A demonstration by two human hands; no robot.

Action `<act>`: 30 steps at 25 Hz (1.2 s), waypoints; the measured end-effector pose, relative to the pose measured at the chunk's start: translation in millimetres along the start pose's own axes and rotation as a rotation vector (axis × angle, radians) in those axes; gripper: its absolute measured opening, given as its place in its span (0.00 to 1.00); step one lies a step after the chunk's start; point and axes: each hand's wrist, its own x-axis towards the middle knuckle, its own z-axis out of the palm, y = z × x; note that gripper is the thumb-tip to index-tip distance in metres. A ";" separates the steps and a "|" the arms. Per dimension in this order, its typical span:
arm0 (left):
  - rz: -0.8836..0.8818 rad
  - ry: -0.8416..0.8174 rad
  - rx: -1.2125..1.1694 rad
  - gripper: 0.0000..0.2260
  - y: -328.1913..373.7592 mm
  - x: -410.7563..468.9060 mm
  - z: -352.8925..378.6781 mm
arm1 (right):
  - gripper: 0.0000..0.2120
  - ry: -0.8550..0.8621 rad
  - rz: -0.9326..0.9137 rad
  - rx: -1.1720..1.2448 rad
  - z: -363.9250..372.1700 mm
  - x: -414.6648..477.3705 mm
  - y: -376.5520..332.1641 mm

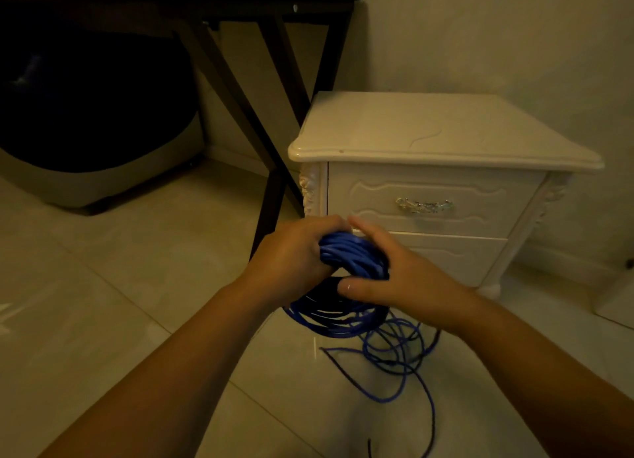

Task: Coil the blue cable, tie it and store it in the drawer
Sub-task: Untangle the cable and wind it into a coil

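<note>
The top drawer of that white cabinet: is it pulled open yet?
No, the top drawer is closed, its front flush with the frame of the white cabinet and its metal handle untouched.

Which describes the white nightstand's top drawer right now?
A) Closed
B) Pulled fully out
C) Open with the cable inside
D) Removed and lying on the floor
A: the top drawer front sits flush in the nightstand, while the blue cable is gripped by the left hand and right hand in front of it.
</note>
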 end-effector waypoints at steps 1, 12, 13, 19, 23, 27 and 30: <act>0.015 0.011 -0.019 0.16 0.7 1.2 0.0 | 0.41 -0.018 -0.030 -0.001 5.7 3.0 7.7; -0.506 0.322 -0.977 0.15 10.5 -0.2 9.1 | 0.08 0.389 0.134 0.825 36.7 16.1 24.3; -0.530 0.297 -1.026 0.14 11.4 -2.4 15.7 | 0.06 0.403 0.142 0.816 32.0 16.5 23.6; -0.389 -0.139 -0.886 0.27 11.0 -4.6 -6.2 | 0.07 0.464 0.105 0.251 -11.9 18.5 18.3; -0.057 -0.206 -0.311 0.37 17.0 -5.2 0.0 | 0.12 0.283 0.086 -0.376 -10.8 13.2 8.6; 0.003 -0.082 -0.073 0.14 18.7 -4.9 18.9 | 0.11 0.232 -0.017 -0.618 5.8 7.4 4.2; -0.052 0.030 -0.108 0.09 20.6 -2.0 14.2 | 0.18 0.248 0.027 -0.392 -10.7 1.7 6.5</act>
